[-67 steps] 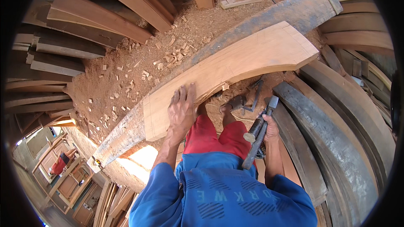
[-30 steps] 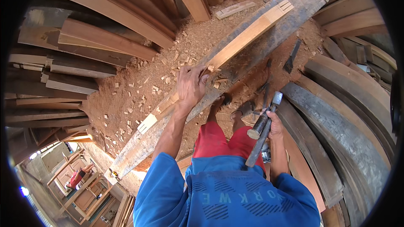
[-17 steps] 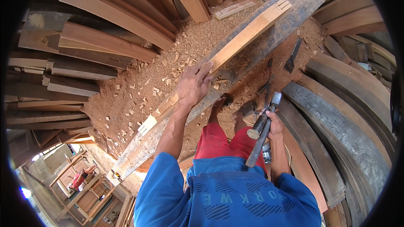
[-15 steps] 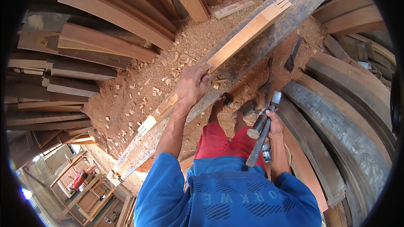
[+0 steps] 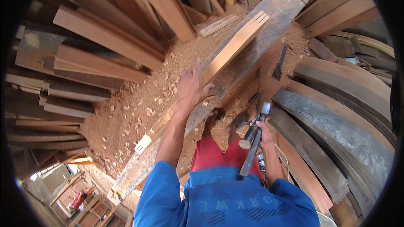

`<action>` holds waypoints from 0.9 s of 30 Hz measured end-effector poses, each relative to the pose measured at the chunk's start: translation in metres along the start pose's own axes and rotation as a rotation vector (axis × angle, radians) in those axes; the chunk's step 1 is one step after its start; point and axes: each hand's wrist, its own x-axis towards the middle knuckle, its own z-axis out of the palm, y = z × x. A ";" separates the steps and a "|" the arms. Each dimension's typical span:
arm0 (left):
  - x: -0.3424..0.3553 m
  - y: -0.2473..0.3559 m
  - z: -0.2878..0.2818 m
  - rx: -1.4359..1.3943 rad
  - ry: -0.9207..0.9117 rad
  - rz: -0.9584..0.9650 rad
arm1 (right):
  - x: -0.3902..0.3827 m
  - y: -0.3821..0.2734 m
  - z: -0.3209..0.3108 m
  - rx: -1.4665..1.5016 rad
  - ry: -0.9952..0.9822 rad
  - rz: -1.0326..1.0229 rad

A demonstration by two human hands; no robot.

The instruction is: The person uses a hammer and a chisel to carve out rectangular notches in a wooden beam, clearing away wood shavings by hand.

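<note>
My left hand point(image 5: 191, 87) lies across a long pale timber point(image 5: 229, 55), fingers stretched and thumb spread to the right. Narrow slots are cut into both ends of that timber. It rests lengthwise on a worn, grey-stained plank bench point(image 5: 275, 19) running diagonally from lower left to upper right. Near my right thigh, my right hand point(image 5: 267, 134) is closed around two tools together. One looks like a hammer point(image 5: 251, 159), its bright metal head up and long dark handle down. The other appears to be a chisel point(image 5: 245, 143) with a round-ended handle; its blade is partly hidden.
Wood chips and sawdust point(image 5: 126, 117) cover the ground. Stacked boards point(image 5: 109, 38) crowd the left and far side; curved planks point(image 5: 332, 122) lie to the right. A dark tool point(image 5: 279, 63) lies beyond my feet. Another person point(image 5: 78, 199) is among wooden frames at lower left.
My left hand has loosened from its curled hold on the timber, its fingers now stretched out. My right hand still holds both tools, now slightly lower. The whole view has shifted a little.
</note>
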 end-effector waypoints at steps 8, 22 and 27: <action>0.052 0.014 0.021 -0.229 -0.399 0.208 | -0.021 -0.001 -0.042 0.124 0.094 -0.078; 0.023 0.081 0.034 0.041 -0.484 0.840 | -0.104 0.042 -0.204 0.088 0.402 -0.098; 0.017 0.057 0.020 0.156 -0.446 0.962 | -0.101 0.064 -0.232 0.143 0.439 -0.041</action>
